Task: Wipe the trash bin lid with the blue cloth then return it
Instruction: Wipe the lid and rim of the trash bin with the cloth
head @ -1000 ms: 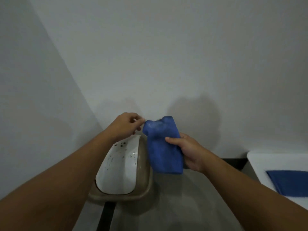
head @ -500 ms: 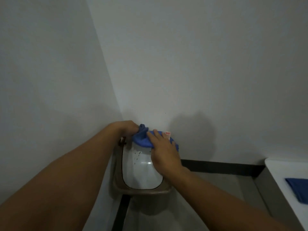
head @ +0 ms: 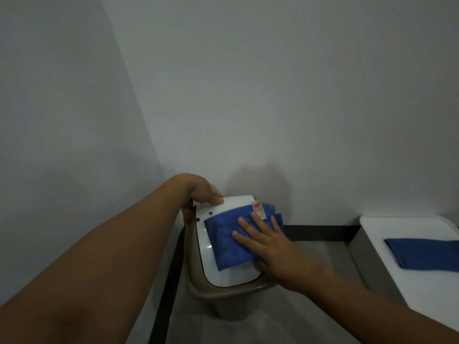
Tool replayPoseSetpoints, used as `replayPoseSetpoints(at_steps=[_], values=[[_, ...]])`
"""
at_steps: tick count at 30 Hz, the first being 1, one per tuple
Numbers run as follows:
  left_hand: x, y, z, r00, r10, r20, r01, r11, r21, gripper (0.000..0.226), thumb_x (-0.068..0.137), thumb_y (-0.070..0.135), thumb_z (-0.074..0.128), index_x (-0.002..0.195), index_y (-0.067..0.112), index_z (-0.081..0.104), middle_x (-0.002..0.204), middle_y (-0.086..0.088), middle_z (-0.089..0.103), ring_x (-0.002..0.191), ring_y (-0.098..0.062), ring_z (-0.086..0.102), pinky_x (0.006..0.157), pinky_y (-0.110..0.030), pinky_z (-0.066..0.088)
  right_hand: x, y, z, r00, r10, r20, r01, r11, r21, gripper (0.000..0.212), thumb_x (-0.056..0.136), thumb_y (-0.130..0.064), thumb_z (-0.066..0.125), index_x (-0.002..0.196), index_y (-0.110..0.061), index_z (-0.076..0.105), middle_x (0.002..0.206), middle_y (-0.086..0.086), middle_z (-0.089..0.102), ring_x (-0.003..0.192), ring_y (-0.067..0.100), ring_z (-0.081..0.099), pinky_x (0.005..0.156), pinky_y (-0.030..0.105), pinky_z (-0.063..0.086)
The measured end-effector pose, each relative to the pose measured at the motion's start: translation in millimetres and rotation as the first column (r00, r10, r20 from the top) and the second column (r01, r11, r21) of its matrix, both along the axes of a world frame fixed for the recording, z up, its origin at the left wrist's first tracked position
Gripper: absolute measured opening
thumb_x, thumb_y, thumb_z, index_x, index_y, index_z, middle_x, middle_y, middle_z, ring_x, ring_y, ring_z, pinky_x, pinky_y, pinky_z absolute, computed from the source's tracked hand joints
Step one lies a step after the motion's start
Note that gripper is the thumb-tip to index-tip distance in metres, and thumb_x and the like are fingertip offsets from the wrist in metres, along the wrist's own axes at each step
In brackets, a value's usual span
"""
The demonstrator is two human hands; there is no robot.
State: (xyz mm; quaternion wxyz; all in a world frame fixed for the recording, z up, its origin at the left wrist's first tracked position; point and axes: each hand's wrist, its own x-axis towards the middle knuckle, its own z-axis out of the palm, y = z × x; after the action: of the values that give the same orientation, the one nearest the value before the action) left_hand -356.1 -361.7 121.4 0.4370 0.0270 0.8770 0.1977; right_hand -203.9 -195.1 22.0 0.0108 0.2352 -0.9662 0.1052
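Now your right hand (head: 270, 247) presses flat, fingers spread, on the blue cloth (head: 228, 240) atop the white lid (head: 231, 273), while your left hand (head: 201, 194) grips the lid's far-left corner.

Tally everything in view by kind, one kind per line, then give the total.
Blue cloths: 2 – one pressed flat on the lid, one lying on the white surface at the right
Trash bins: 1
Bin lids: 1
White surfaces: 1
Hands: 2 – left hand holding the lid's far edge, right hand flat on the cloth
Total: 7
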Motion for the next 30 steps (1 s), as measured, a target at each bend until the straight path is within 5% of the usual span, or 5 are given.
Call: replayPoseSetpoints(at_steps=[9,12,20,25,30], values=[[6,29,-1,0.999,0.014,-0.035,-0.014,1.000,-0.005,0.055,0.091,0.041,0.049,0.140,0.019,0.039,0.151,-0.019,0.021,0.118,-0.054,0.042,0.083,-0.059,0.050,61,34,-8,0.999,0.021,-0.028,-0.010,0.942,0.334,0.076,0.065,-0.032,0.076,0.132,-0.033,0.041,0.140,-0.006,0.046,0.130,0.017,0.039,0.102,0.041,0.037],[9,34,-5,0.998,0.027,-0.057,-0.025,0.999,0.036,0.054,0.091,0.043,0.049,0.138,0.018,0.041,0.146,-0.019,0.030,0.112,-0.050,0.050,0.079,-0.058,0.052,68,46,-4,0.984,-0.025,0.177,0.034,0.998,-0.048,0.055,0.092,-0.013,0.044,0.138,-0.036,0.026,0.151,-0.010,0.018,0.141,0.007,0.005,0.115,0.028,-0.005],[13,32,-9,0.999,0.046,0.006,-0.046,0.997,0.067,0.070,0.081,0.047,0.062,0.139,0.016,0.038,0.127,-0.016,0.049,0.102,-0.046,0.058,0.075,-0.054,0.056,21,50,71,0.834,-0.552,-0.008,0.356,0.549,-0.756,0.028,0.092,-0.008,0.041,0.112,-0.023,0.054,0.097,0.000,0.062,0.086,0.012,0.057,0.069,0.000,0.039],[18,29,-13,0.999,0.035,0.007,-0.035,0.999,0.028,0.050,0.083,0.028,0.065,0.125,0.006,0.050,0.125,-0.022,0.052,0.105,-0.045,0.058,0.069,-0.044,0.056,-24,-21,60,0.332,-0.836,0.437,0.909,0.407,0.090,0.049,0.093,-0.011,0.039,0.140,-0.009,0.026,0.143,0.028,0.033,0.132,0.045,0.029,0.105,0.047,0.027],[21,25,-16,0.998,-0.067,0.005,0.066,0.997,0.034,0.048,0.084,0.020,0.065,0.126,0.001,0.051,0.133,-0.021,0.049,0.114,-0.040,0.054,0.077,-0.039,0.053,20,-49,21,0.923,-0.356,0.147,0.378,0.910,-0.171,0.066,0.093,-0.028,0.040,0.144,-0.025,-0.002,0.150,0.000,-0.027,0.132,0.023,-0.037,0.105,0.042,-0.023]])
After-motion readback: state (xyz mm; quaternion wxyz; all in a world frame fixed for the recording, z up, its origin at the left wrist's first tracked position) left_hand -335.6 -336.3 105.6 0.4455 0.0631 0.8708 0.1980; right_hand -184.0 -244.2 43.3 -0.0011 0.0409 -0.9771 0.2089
